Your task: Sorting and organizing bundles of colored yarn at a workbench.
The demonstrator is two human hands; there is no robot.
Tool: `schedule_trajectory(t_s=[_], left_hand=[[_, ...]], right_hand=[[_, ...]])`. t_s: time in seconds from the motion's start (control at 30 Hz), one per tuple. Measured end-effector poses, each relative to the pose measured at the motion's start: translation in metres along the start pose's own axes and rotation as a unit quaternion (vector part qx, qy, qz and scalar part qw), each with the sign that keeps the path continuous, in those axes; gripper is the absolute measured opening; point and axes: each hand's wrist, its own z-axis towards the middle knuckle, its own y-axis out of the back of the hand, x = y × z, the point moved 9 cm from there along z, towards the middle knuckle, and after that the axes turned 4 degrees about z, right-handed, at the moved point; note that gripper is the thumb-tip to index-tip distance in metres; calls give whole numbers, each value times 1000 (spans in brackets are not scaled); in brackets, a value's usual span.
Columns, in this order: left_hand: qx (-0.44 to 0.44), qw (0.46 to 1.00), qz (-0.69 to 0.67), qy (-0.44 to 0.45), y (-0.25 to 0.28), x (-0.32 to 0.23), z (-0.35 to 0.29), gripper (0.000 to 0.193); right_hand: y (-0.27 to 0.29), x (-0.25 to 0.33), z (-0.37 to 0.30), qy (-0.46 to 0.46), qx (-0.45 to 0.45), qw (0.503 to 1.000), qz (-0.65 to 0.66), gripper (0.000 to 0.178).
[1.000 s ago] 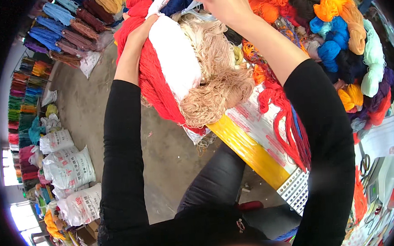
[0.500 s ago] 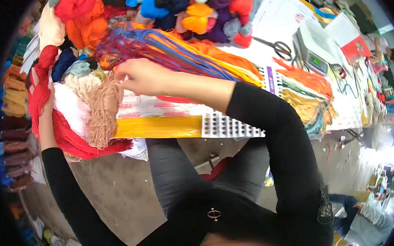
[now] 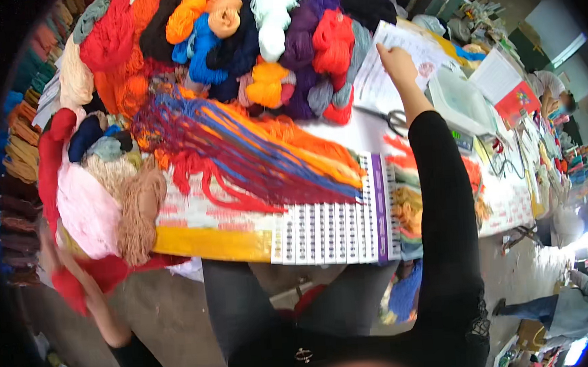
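Watching remotely, I see left hand (image 3: 77,272) blurred at red yarn (image 3: 112,274), fingers' grip cannot tell; yarn sags past table edge (image 3: 210,242), perhaps too long for pile
Pink yarn (image 3: 88,213) just beyond those fingers
Right hand (image 3: 398,64) over paper (image 3: 372,88), fingers bent narrow, hold unclear; scissors (image 3: 389,117) nearby, probably kept within reach

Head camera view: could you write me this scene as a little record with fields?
Left hand: blurred, at the red yarn; grip unclear
Right hand: over the white paper sheet; contact unclear
Near left hand: pink skein, tan skein
Near right hand: black-handled scissors, partly hidden
Mid-picture: long multicoloured strands
Near table edge: yellow strip
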Motion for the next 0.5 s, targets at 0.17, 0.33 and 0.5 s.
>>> schedule_trajectory(t_s=[0.17,0.33,0.5], left_hand=[[98,983,-88,-127,-36,-119,-100,29],[213,923,-298,115,-121,-119,-140,25],[291,921,-250,63,-167,-132,-157,20]], right_hand=[[-4,6,21,-30,8,999,-35,63],[-23,13,29,-13,11,997,-74,61],[-29,0,31,13,20,998,-55,52]])
